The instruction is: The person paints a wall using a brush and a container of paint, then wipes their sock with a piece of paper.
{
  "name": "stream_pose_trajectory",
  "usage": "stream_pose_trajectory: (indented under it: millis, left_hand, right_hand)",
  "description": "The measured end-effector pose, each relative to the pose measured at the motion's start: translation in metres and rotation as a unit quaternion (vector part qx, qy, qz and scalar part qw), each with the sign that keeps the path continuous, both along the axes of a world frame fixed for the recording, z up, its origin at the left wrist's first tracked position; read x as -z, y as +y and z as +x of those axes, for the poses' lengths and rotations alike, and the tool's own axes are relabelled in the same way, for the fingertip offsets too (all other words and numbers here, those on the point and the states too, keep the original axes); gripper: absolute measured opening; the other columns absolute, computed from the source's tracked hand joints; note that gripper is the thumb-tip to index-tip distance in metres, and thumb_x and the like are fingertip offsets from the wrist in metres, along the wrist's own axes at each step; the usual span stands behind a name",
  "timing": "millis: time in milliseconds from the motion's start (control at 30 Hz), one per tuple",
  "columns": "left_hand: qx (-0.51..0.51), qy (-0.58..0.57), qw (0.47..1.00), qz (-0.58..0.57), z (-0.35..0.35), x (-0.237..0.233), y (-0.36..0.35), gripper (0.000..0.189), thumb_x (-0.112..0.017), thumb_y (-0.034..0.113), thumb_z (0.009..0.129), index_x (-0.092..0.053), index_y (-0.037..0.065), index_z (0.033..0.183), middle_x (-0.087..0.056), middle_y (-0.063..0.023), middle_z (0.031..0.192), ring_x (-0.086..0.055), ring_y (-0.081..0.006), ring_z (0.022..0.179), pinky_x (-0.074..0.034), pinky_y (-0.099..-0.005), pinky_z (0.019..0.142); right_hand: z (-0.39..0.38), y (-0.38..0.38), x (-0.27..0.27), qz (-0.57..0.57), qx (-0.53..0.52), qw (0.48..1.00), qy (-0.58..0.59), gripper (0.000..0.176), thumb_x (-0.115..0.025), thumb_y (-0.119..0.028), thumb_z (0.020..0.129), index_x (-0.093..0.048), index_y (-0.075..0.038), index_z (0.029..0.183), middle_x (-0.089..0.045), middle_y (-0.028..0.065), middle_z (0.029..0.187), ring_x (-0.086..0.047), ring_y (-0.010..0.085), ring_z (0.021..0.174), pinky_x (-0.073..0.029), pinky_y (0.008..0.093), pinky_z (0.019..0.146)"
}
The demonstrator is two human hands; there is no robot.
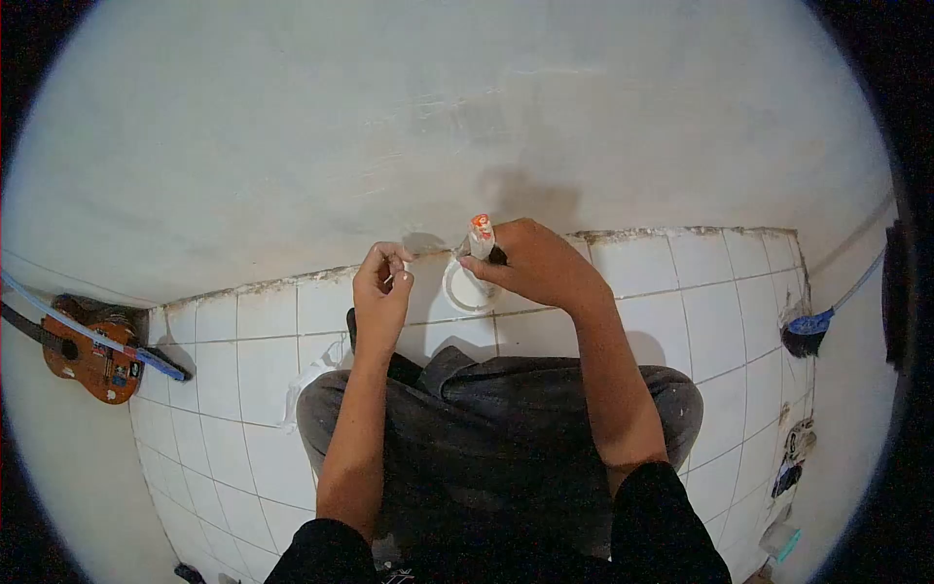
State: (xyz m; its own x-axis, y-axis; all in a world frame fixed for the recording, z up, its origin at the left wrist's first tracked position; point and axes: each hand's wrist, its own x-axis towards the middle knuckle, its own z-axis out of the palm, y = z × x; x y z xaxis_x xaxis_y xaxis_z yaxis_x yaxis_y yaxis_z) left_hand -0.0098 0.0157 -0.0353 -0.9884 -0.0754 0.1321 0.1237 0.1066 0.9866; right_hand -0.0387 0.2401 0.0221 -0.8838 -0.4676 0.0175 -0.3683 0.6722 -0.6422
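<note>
My right hand (535, 258) is closed around a small whitish packet (479, 238) with orange-red marks at its top. It holds the packet upright over a white round dish (469, 304) on the tiles in front of my crossed legs. To the left of the dish, my left hand (381, 285) is raised with its fingers curled in a pinch. A tiny white bit (408, 265) shows at those fingertips, too small to name.
A grey plastered wall (292, 146) rises just beyond my hands. A white plastic bag (313, 382) lies beside my left knee. At the far left a small guitar (97, 365) leans behind a blue broom (161, 363); another blue broom (809, 331) stands at the right wall.
</note>
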Motion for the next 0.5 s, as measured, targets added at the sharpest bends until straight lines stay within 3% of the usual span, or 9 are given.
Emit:
stream_pose_trajectory:
  millis: [100,167,500]
  left_hand:
    - [0.002,0.0,1.0,-0.001,0.0014,-0.0027,0.0009,0.021,-0.05,-0.007,0.079,-0.057,0.005,0.095,-0.04,0.0045,0.081,-0.042,-0.0042,0.076,-0.036,-0.0181,0.07]
    - [0.001,-0.01,1.0,-0.003,0.0025,-0.0045,0.0014,0.021,-0.05,-0.007,0.079,-0.057,0.005,0.095,-0.04,0.0045,0.081,-0.042,-0.0043,0.076,-0.036,-0.0182,0.071]
    - [0.002,-0.022,1.0,-0.003,0.0022,-0.0038,-0.0002,0.021,-0.05,-0.008,0.08,-0.057,0.006,0.095,-0.041,0.0047,0.083,-0.042,-0.0038,0.075,-0.035,-0.018,0.068]
  right_hand:
    - [-0.0019,0.0,0.0075,-0.024,-0.011,0.999,0.023,0.031,-0.065,-0.033,0.09,-0.071,-0.004,0.098,-0.068,0.0195,0.079,-0.064,0.0337,0.069,-0.05,0.0405,0.069]
    - [-0.0015,-0.0001,0.0057,-0.046,-0.013,0.999,0.005,0.042,-0.065,-0.041,0.088,-0.067,0.0,0.091,-0.066,0.0207,0.079,-0.063,0.0385,0.078,-0.049,0.0476,0.072]
    - [-0.0016,0.002,0.0019,-0.022,-0.01,1.0,0.001,0.041,-0.066,-0.04,0.086,-0.067,0.001,0.087,-0.066,0.0206,0.076,-0.064,0.0386,0.076,-0.05,0.0471,0.071]
